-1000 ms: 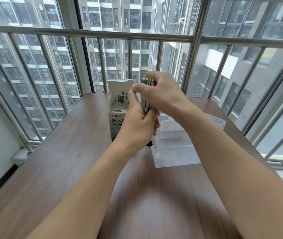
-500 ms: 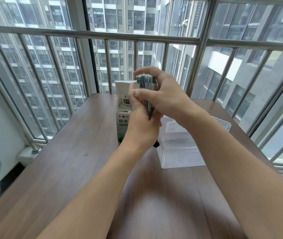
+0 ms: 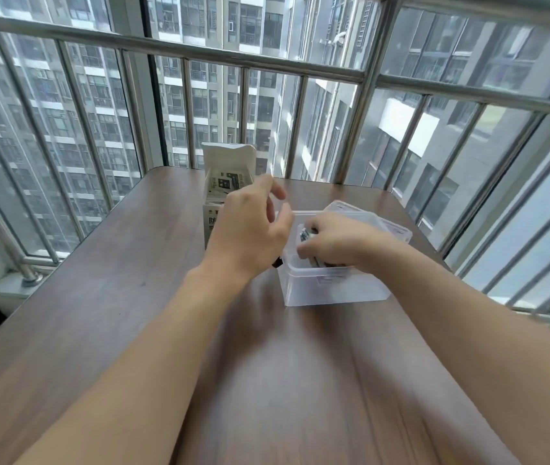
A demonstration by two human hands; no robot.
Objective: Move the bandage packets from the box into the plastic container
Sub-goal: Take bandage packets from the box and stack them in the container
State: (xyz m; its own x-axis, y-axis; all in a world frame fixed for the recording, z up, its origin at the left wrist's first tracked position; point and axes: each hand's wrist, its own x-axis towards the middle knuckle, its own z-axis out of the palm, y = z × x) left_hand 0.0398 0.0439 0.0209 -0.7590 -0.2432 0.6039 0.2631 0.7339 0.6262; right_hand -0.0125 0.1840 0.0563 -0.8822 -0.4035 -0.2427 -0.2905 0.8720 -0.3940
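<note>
Since 0.5 s ago, the right hand (image 3: 329, 243) has carried the stack of dark printed bandage packets (image 3: 307, 237) down into the clear rectangular plastic container (image 3: 334, 290).
Its curled fingers pinch the stack low for release; the left hand (image 3: 250, 226), fingers loose and holding nothing, hovers before the upright white cardboard box (image 3: 228, 169), where more packets remain.

One head-worn wide-angle view looks forward and down over the table (image 3: 99, 313), forearms near, window railing (image 3: 233, 62) far ahead.
</note>
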